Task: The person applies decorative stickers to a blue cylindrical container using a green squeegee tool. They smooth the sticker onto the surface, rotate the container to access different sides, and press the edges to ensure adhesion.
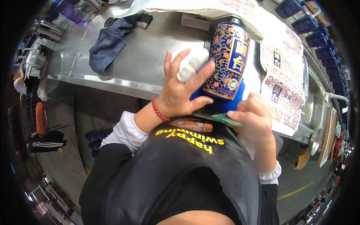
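Note:
A dark blue bottle (229,60) with a flowered, gold-edged label lies on a blue cloth (237,93) at the bench's front edge, its neck pointing away from me. My left hand (176,90) is on its left side, fingers spread. A white wrap (193,64) covers some of those fingers, and an index fingertip reaches the label's edge; whether it presses on it I cannot tell. My right hand (255,116) is closed round a thin green scraper (226,119), held just below the bottle's base. Part of the scraper is hidden inside the fist.
Printed label sheets (283,95) lie on the right of the steel bench (146,41). A grey-blue rag (108,45) is at the left, a white box (195,21) behind. Several blue bottles (322,45) line the far right, past a sink (313,107).

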`<state>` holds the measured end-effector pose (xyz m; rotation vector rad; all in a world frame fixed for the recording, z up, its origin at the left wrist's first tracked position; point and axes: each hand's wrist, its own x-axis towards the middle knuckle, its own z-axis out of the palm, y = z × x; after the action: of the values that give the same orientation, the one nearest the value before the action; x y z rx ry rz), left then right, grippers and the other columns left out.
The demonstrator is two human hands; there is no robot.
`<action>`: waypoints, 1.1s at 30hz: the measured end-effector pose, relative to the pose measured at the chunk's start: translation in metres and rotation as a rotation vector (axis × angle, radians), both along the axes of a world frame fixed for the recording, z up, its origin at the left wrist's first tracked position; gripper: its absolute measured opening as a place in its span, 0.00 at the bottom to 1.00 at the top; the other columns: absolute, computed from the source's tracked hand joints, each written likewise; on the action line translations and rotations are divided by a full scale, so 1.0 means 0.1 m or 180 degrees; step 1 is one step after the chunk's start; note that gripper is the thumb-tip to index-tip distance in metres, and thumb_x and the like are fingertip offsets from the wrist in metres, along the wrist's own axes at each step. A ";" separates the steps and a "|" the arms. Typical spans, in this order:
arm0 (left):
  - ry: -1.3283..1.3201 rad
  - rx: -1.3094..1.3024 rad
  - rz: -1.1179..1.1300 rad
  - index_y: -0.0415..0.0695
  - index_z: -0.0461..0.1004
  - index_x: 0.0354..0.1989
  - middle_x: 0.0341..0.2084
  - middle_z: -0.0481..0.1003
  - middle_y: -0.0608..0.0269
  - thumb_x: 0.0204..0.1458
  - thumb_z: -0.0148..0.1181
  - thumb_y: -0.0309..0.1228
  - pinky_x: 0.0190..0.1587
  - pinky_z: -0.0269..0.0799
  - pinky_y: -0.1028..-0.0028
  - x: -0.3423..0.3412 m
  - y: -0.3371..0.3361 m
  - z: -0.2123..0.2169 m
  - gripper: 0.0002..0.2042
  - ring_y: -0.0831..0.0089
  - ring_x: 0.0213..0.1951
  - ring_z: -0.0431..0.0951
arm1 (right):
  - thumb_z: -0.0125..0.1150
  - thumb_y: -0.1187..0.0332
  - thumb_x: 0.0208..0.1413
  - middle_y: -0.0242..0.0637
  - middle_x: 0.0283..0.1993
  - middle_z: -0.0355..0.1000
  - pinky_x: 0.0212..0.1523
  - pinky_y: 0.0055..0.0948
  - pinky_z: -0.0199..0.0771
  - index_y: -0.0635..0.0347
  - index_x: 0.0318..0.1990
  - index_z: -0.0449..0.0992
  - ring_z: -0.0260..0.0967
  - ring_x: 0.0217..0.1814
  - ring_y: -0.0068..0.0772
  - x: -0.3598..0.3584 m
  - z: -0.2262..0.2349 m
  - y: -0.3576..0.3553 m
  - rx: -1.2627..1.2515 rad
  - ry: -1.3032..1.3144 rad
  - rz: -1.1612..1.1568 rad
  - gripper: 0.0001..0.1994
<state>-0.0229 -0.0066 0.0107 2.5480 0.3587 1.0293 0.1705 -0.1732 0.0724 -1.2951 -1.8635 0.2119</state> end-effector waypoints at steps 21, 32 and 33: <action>0.0236 0.0327 -0.0635 0.52 0.77 0.61 0.56 0.78 0.65 0.66 0.39 0.62 0.76 0.30 0.46 -0.19 -0.04 0.11 0.31 0.61 0.68 0.64 | 0.70 0.74 0.52 0.38 0.34 0.75 0.36 0.28 0.71 0.64 0.42 0.80 0.72 0.33 0.30 0.39 0.31 0.61 -0.0344 0.0565 -0.1342 0.10; 0.0295 0.0863 -0.1246 0.66 0.74 0.64 0.56 0.78 0.76 0.67 0.30 0.62 0.76 0.24 0.47 0.69 0.89 0.49 0.30 0.65 0.70 0.62 | 0.68 0.73 0.59 0.31 0.34 0.70 0.38 0.19 0.65 0.67 0.43 0.77 0.66 0.36 0.20 0.36 -0.24 -0.01 -0.0161 0.2180 -0.2124 0.08; 0.0257 0.0989 -0.1393 0.67 0.75 0.63 0.57 0.78 0.76 0.66 0.30 0.62 0.76 0.24 0.47 0.58 0.75 0.49 0.30 0.66 0.70 0.62 | 0.68 0.74 0.59 0.32 0.35 0.70 0.39 0.20 0.65 0.67 0.42 0.77 0.65 0.37 0.20 0.37 -0.23 -0.07 -0.0118 0.2154 -0.2192 0.08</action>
<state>0.0349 0.0687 0.0600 2.7616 -0.3565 0.8668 0.2071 -0.1798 0.0495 -1.5638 -0.8000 0.2692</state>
